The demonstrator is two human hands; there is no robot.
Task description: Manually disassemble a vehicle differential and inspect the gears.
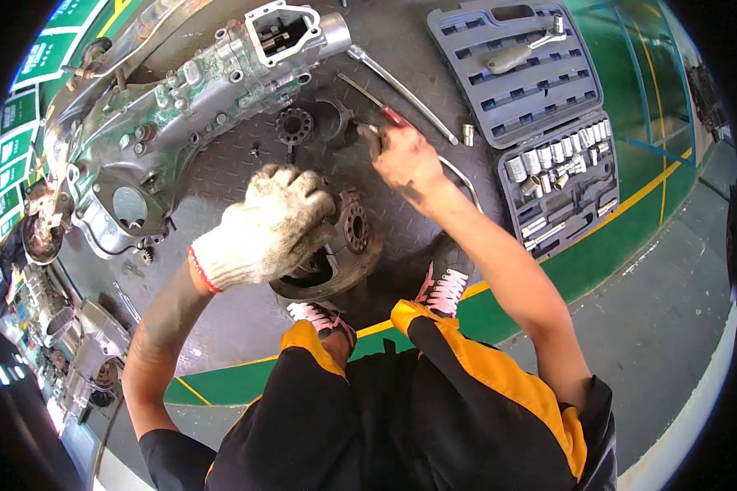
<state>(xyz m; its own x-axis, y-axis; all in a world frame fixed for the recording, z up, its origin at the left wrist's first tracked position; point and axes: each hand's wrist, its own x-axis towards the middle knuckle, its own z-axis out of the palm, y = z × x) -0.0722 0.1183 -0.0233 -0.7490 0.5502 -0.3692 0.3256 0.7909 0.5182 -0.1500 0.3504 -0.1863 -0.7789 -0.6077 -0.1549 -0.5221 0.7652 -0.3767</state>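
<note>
A white knit glove with a red cuff covers my left hand (270, 225). Its fingers are curled over the upper left of a dark round metal housing (344, 282). The glove hides what, if anything, they grip. A ring with holes (356, 227) sits on the housing, beside the glove. My bare right hand (408, 159) is closed farther right, with a small pale tip showing by the thumb; the rest of what it holds is hidden. A screwdriver with a red handle (394, 117) lies against the knuckles, its shaft pointing away to the left.
A large gearbox casing (205, 98) fills the far left. Beyond my hands lie a holed bearing ring (294, 126), a dark curved part (329, 123) and a long metal bar (405, 94). An open socket case (540, 106) with a ratchet (516, 56) and a loose socket (467, 135) are at right.
</note>
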